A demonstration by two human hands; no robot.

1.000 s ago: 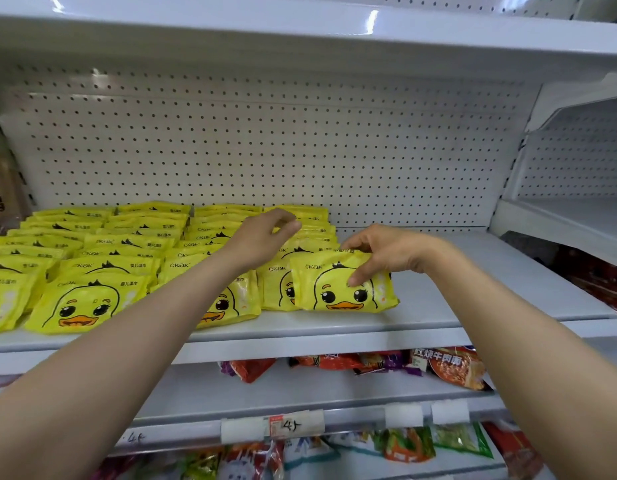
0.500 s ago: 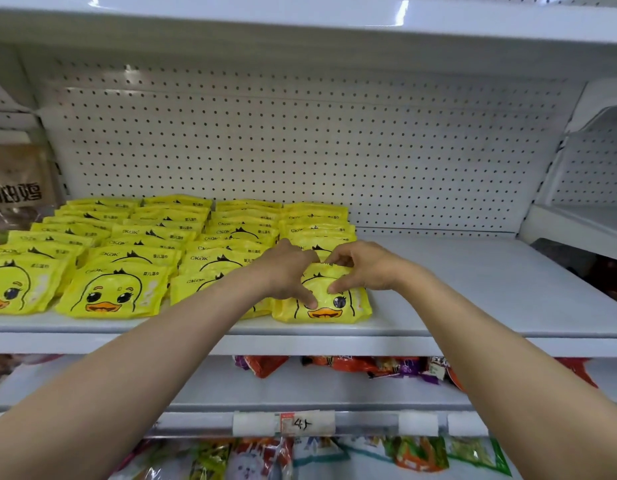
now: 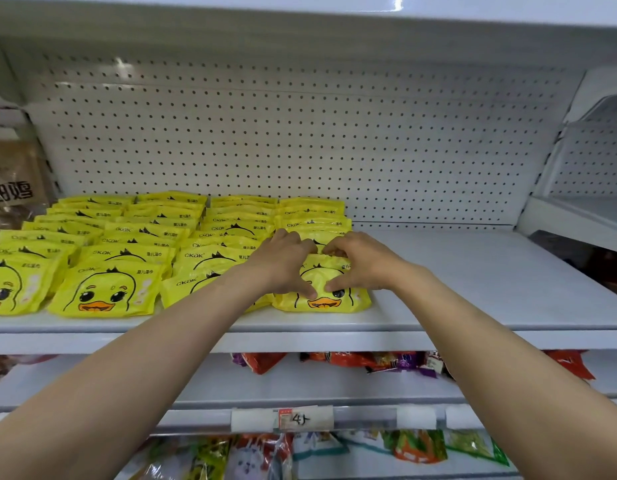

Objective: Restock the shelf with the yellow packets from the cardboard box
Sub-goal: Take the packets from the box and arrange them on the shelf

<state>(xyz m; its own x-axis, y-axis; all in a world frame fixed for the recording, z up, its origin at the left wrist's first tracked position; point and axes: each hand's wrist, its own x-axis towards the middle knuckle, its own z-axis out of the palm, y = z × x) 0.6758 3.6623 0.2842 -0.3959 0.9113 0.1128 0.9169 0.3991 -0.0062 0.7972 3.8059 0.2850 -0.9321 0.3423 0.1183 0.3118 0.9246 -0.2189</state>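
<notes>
Several rows of yellow packets with a duck face lie overlapped on the white shelf (image 3: 473,306), filling its left half. The front yellow packet (image 3: 322,299) of the rightmost row lies flat near the shelf's front edge. My left hand (image 3: 283,265) rests on its left side, thumb pressed down on the duck's face. On its right side my right hand (image 3: 360,263) has its thumb and fingers spread over the top. Both hands press on the packet; it lies on the shelf. The cardboard box is out of view.
The shelf's right half is bare white metal, with a pegboard wall (image 3: 300,140) behind. A brown bag (image 3: 13,188) stands at the far left. Lower shelves hold colourful snack bags (image 3: 369,362) and a price label (image 3: 300,419). Another shelf unit (image 3: 577,216) adjoins on the right.
The front packet has moved left and back into line with the rightmost row. My left hand came down from the row behind onto it, and both hands now press it flat.
</notes>
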